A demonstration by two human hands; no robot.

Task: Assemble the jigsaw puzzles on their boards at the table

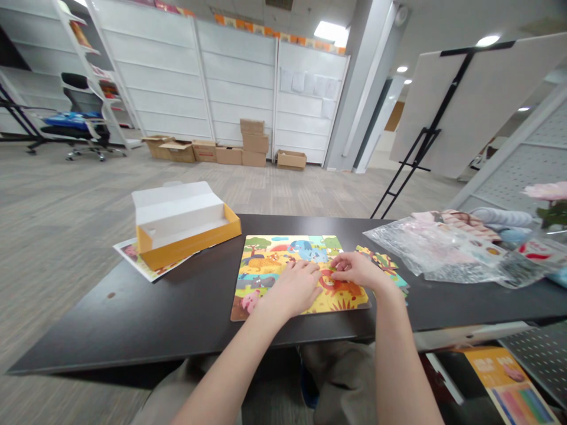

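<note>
A colourful jungle-animal jigsaw puzzle (270, 260) lies on the black table (133, 313), with an elephant at the top and a lion at the lower right. My left hand (293, 288) rests flat on its middle, holding nothing visible. My right hand (358, 270) sits over the lion area, fingertips pinched close to the puzzle surface. Anything between those fingers is hidden. Just right of that hand, several loose puzzle pieces (381, 262) lie in a small heap against the board's edge.
To the left stands an open yellow-and-white cardboard box (186, 227) on a printed picture sheet (137, 258). Crumpled clear plastic bags (434, 248) and soft items lie at the right. Beyond the table's far edge are carpet, cardboard boxes (252, 141) and an easel board (469, 100).
</note>
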